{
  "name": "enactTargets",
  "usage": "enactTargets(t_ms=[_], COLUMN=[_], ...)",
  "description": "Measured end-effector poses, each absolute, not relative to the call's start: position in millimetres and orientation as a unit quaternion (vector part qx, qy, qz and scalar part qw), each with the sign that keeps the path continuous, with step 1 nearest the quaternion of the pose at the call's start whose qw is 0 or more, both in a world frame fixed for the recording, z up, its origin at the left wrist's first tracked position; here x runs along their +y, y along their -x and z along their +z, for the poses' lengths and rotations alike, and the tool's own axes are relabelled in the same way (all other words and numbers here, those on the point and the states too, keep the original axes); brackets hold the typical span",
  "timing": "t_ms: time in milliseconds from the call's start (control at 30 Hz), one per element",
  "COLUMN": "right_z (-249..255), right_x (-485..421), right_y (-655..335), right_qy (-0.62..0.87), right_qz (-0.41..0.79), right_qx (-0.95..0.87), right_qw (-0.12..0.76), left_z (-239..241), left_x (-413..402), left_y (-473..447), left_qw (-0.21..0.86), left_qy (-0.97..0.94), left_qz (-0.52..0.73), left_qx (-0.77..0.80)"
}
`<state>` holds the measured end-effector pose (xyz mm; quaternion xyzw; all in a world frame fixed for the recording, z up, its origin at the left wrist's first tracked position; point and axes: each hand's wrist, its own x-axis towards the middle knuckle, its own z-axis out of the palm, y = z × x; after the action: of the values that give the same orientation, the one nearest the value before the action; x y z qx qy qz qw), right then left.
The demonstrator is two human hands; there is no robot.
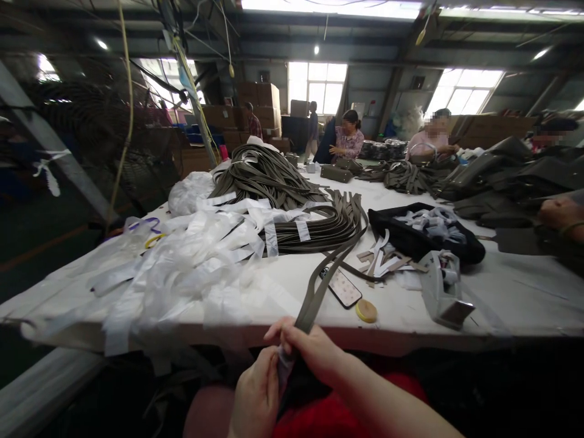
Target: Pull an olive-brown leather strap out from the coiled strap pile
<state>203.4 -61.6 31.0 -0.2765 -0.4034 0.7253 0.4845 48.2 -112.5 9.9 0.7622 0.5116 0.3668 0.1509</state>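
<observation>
Two bare hands work at the near table edge, at six o'clock in the view. The left hand is curled around the lower end of a grey-green strap, fingers closed on it; the right hand pinches the same strap just above, thumb and fingers shut over it. That one strap runs up from the hands toward twelve o'clock, across the white table, to a stack of straps too many to count.

At nine o'clock from the hands lies one heap of clear plastic wrappers. At one o'clock of the hands sit one phone and, just beside it, one yellow tape roll. Further toward two o'clock stands one tape dispenser, and behind it one black bag holding paper strips. At three o'clock, one co-worker's hand rests at the table's far right.
</observation>
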Motion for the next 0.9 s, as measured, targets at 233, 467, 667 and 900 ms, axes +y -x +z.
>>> enactTargets(t_ms=[233, 467, 667, 900], right_z=[24.1, 20.1, 68.2, 109.4], right_x=[-26.9, -48.5, -38.7, -49.0], right_y=[-252.5, -218.9, -253.9, -229.9], right_qy=[0.277, 0.264, 0.074, 0.02], right_qz=[0.679, 0.755, 0.794, 0.767], right_qx=[-0.305, -0.261, -0.229, -0.334], right_qw=[0.607, 0.541, 0.559, 0.548], left_z=[-21.0, 2.1, 35.9, 85.3], left_x=[-126.7, -113.4, -101.0, -87.8], left_y=[-41.7, -52.7, -52.9, -74.3], left_qw=[0.247, 0.25, 0.287, 0.317], left_qy=[-0.765, -0.734, -0.766, -0.761], left_qz=[0.267, 0.336, 0.262, 0.341], left_qx=[0.532, 0.534, 0.512, 0.451])
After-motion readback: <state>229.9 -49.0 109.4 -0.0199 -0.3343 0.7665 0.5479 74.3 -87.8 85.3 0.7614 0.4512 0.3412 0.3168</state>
